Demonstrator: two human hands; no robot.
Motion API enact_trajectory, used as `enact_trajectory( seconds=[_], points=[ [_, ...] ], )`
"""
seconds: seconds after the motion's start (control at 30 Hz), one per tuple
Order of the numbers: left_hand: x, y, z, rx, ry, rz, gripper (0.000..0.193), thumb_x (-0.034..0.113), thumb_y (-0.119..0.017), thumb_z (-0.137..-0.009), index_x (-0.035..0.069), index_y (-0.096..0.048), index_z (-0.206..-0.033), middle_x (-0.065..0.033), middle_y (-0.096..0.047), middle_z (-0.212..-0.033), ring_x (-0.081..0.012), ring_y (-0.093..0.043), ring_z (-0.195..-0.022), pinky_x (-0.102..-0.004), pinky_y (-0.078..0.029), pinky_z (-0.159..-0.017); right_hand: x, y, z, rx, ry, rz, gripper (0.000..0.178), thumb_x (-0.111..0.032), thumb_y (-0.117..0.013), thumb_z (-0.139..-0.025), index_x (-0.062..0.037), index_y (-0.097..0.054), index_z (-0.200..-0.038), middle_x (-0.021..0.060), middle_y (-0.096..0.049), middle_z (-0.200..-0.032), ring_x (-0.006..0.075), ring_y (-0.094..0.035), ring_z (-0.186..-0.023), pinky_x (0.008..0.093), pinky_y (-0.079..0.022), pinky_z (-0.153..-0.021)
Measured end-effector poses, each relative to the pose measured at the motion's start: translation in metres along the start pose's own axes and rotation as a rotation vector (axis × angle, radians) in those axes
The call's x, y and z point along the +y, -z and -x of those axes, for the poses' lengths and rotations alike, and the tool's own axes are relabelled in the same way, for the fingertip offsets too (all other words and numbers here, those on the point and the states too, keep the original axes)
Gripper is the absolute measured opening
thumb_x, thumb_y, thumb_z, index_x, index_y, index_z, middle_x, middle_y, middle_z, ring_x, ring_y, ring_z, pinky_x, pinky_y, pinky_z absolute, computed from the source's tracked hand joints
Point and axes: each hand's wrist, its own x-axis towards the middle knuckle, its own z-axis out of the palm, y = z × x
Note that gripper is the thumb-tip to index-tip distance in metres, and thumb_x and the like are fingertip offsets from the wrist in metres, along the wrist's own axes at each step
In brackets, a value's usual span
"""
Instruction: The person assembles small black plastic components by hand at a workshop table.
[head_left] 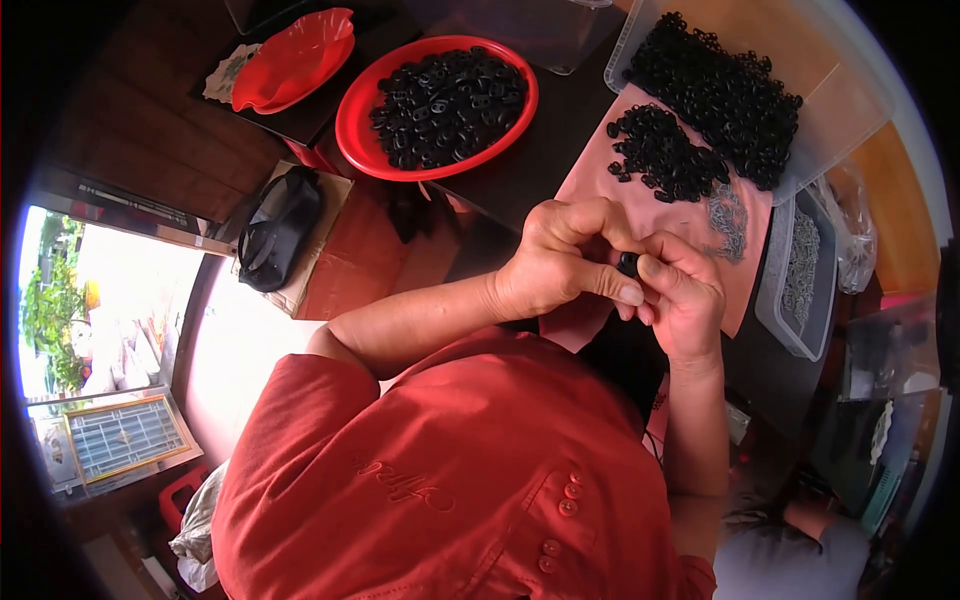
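Observation:
In front of my chest, my left hand (pixel 565 250) and my right hand (pixel 690 295) meet, fingertips pinched together. Between them shows a small black plastic part (pixel 628 264) with rounded edges, mostly covered by the fingers. Both hands appear to grip it; whether a metal piece is held too is hidden. Just beyond my right hand, a pink cloth (pixel 590 190) carries a heap of loose black parts (pixel 660 150). Beside that heap lies a small pile of thin silvery metal pieces (pixel 728 225), like pins or screws.
A red round basin (pixel 350 130) of black oval parts stands at the far left of the dark table. A clear bin (pixel 840 110) with many black parts is at the far right. Near it sits a smaller tray (pixel 770 290) of metal pieces. Another person (pixel 790 555) is at lower right.

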Motion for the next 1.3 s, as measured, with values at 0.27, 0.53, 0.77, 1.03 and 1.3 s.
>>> enact_trajectory(
  seconds=[0.27, 0.53, 0.77, 1.03, 1.3],
  points=[
    [-0.003, -0.002, 0.002, 0.044, 0.209, 0.265, 0.023, -0.009, -0.079, -0.072, -0.004, -0.059, -0.083, -0.0104, -0.061, -0.081, -0.0199, -0.067, -0.072, -0.0305, -0.063, -0.060, 0.010, -0.004, 0.003, 0.011, -0.031, -0.137, 0.017, -0.013, -0.057, -0.096, 0.0016, -0.059, -0.087, 0.0021, -0.054, -0.065, 0.0091, -0.049, -0.048, 0.0179, -0.034, -0.042],
    [0.000, -0.008, 0.002, 0.078, 0.234, 0.309, 0.017, -0.006, -0.074, -0.079, -0.003, -0.062, -0.091, -0.0102, -0.062, -0.090, -0.0164, -0.065, -0.074, -0.0255, -0.056, -0.059, 0.006, -0.004, 0.003, 0.056, 0.051, -0.060, 0.018, -0.015, -0.059, -0.096, 0.0014, -0.061, -0.087, 0.0012, -0.052, -0.064, 0.0102, -0.051, -0.051, 0.0188, -0.036, -0.045],
    [-0.004, 0.005, 0.008, 0.075, 0.205, 0.043, 0.023, -0.005, -0.069, -0.084, -0.002, -0.068, -0.107, -0.0062, -0.060, -0.097, -0.0108, -0.060, -0.076, -0.0229, -0.051, -0.057, 0.005, 0.000, 0.003, 0.070, 0.134, 0.019, 0.019, -0.015, -0.059, -0.096, 0.0000, -0.060, -0.085, -0.0012, -0.049, -0.063, 0.0075, -0.045, -0.052, 0.0199, -0.038, -0.051],
    [-0.006, -0.001, 0.013, 0.133, 0.210, 0.052, 0.021, -0.007, -0.068, -0.084, -0.002, -0.065, -0.105, -0.0044, -0.061, -0.093, -0.0085, -0.059, -0.071, -0.0205, -0.049, -0.056, 0.004, -0.006, 0.005, 0.154, 0.180, 0.205, 0.019, -0.016, -0.060, -0.096, -0.0018, -0.060, -0.083, -0.0039, -0.048, -0.061, 0.0048, -0.043, -0.051, 0.0192, -0.036, -0.050],
    [0.026, 0.020, 0.011, 0.323, 0.308, -0.281, 0.024, 0.000, -0.080, -0.074, 0.006, -0.066, -0.093, 0.0007, -0.064, -0.075, -0.0027, -0.056, -0.060, -0.0175, -0.042, -0.048, 0.017, -0.021, 0.004, 0.218, 0.070, 0.145, 0.018, -0.019, -0.062, -0.095, -0.0033, -0.062, -0.085, -0.0036, -0.049, -0.061, 0.0046, -0.045, -0.053, 0.0192, -0.035, -0.049]
  ],
)
